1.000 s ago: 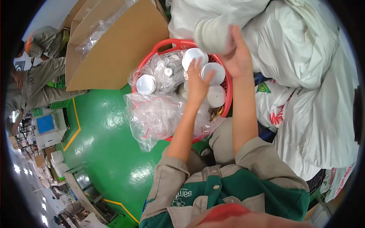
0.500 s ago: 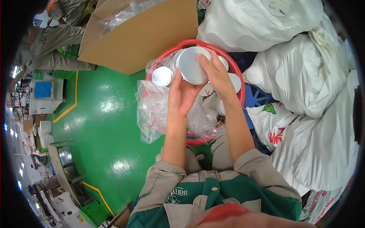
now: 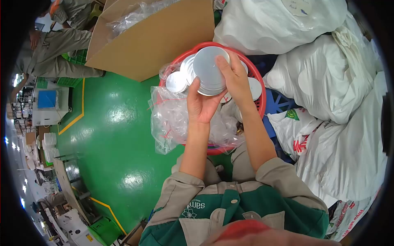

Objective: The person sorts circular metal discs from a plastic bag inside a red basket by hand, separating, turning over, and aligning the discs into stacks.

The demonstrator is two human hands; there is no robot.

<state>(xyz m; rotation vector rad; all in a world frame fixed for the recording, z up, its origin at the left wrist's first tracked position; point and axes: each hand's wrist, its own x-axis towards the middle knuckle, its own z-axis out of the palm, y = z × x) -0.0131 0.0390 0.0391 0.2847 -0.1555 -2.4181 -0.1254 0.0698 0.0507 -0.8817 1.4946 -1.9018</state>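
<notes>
A stack of round silvery-white discs (image 3: 209, 67) is held between both hands above a red basket (image 3: 263, 98). My left hand (image 3: 201, 102) supports the stack from its lower left, with the thumb at the edge. On the right side, my right hand (image 3: 236, 76) grips it, thumb lying on the top disc. More discs (image 3: 176, 82) show in the basket to the left of the stack, and another white disc (image 3: 255, 88) lies at its right. Clear plastic bags (image 3: 172, 119) spread over the basket's lower left rim.
A large cardboard box (image 3: 152, 41) with clear plastic inside stands behind at the left. Big white sacks (image 3: 324, 78) are piled at the right, beside a blue plastic pallet (image 3: 275, 102). At the far left, a person (image 3: 61, 49) is near green crates (image 3: 76, 57).
Over the last second my left hand has come off the discs in the basket and onto the held stack. The stack has moved lower left, its flat face now towards the camera.
</notes>
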